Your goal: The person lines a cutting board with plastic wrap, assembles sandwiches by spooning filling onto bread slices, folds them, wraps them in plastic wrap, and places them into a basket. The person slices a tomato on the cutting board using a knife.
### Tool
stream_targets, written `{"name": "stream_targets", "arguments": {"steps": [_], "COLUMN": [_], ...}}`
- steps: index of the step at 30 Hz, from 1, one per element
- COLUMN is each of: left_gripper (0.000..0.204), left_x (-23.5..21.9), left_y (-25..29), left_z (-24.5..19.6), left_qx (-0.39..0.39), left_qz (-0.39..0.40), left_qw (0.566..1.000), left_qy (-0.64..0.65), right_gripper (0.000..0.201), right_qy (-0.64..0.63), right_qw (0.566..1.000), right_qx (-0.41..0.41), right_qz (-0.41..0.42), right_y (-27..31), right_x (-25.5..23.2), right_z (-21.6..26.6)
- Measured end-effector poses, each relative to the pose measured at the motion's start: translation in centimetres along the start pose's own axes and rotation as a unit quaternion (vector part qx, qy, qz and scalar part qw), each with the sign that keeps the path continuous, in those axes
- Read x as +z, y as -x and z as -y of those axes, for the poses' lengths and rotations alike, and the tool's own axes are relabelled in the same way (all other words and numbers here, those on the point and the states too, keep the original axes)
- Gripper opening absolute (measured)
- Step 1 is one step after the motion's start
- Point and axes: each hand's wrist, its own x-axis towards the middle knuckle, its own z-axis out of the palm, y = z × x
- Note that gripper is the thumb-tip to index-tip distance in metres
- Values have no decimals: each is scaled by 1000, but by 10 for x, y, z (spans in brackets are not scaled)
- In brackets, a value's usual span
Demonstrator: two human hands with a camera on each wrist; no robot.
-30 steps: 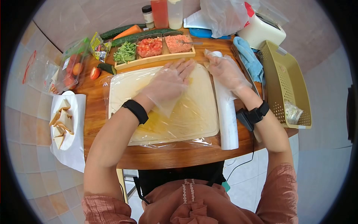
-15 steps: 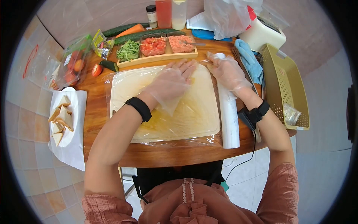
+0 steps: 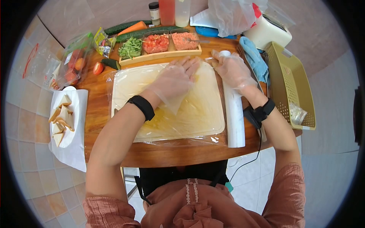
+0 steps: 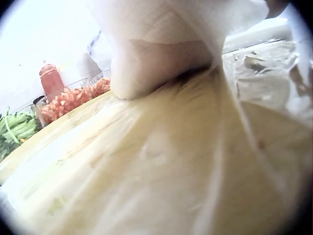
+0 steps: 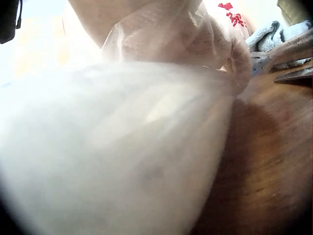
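In the head view my left hand [image 3: 173, 81], in a clear plastic glove, lies with straight fingers on the cream cutting board [image 3: 213, 114]. Clear cling film [image 3: 178, 114] covers the board, with yellow smears showing on it. From the left wrist, the gloved hand [image 4: 161, 63] is seen pressing down on the filmed surface. My right hand [image 3: 234, 70], gloved too, grips the far part of the cling film roll [image 3: 235, 117], which lies along the board's right edge. The right wrist view shows its fingers [image 5: 238, 68] bent over the side of the roll [image 5: 122, 156].
Behind the board, a wooden tray [image 3: 159, 57] bears containers of cucumber strips [image 3: 131, 47], diced tomato [image 3: 156, 43] and pink chopped filling [image 3: 185, 40]. Sandwich triangles [image 3: 64, 117] lie on a plate at left. A basket [image 3: 300, 87] and blue towel [image 3: 254, 60] are on the right.
My right hand stays on the roll, its fingers bending slightly more over the far end. The left hand keeps its place on the board. The head view has shifted a little.
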Motion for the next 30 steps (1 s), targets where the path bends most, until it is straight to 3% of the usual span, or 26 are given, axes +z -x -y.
{"name": "stream_targets", "arguments": {"steps": [5,14,17,22,30], "left_gripper": [50,54,54,55,57], "left_x": [0,-8,-4,1,-4], "left_y": [0,1,2,1,0], "left_z": [0,-5,0,2,-5], "left_qx": [15,3,37,19,-11], "left_qz": [-36,2,-6,-15,-44], "left_qw": [999,999,994,998,998], "left_qy": [-32,-48,-102,-56,-48], "right_gripper": [42,45,46,45,57], "right_qy": [-26,-39,-52,-89,-170], "right_qw": [999,999,999,996,985], "right_qx": [30,25,11,6,-9], "right_qz": [3,14,9,-27,11], "right_y": [3,12,16,18,16], "right_x": [2,-11,-14,-13,-22], "right_z": [-8,-19,-16,-20,-22]}}
